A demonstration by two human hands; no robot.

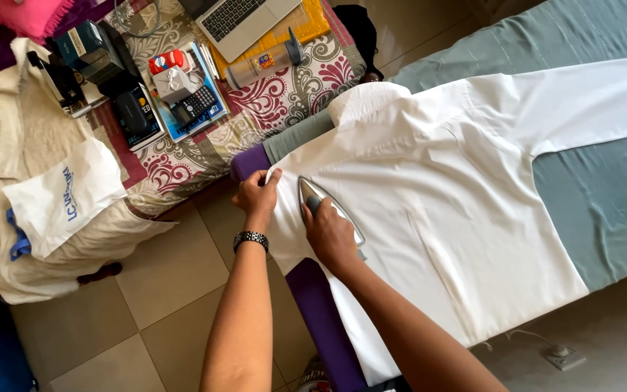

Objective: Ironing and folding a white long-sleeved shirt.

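— While the right hand (330, 234) is clenching the handle of a silver, pointed-nose steam iron (326, 205), where is the iron sitting?

— It is resting flat on a white cotton dress shirt (437, 196), near the shirt's left edge, just below the collar. The shirt is lying spread over a grey-green padded ironing board (604, 196).

— And the left hand (257, 194)?

— It is wearing a dark beaded bracelet and pressing flat, fingers open, on the shirt's edge just beside the iron's tip.

— What could be going wrong?

— I judge the fingertips are sitting close enough to the hot nose to get burned if the iron is pushed forward. Lingering in one spot could be scorching the shirt, and folds near the iron could be getting pressed into creases.
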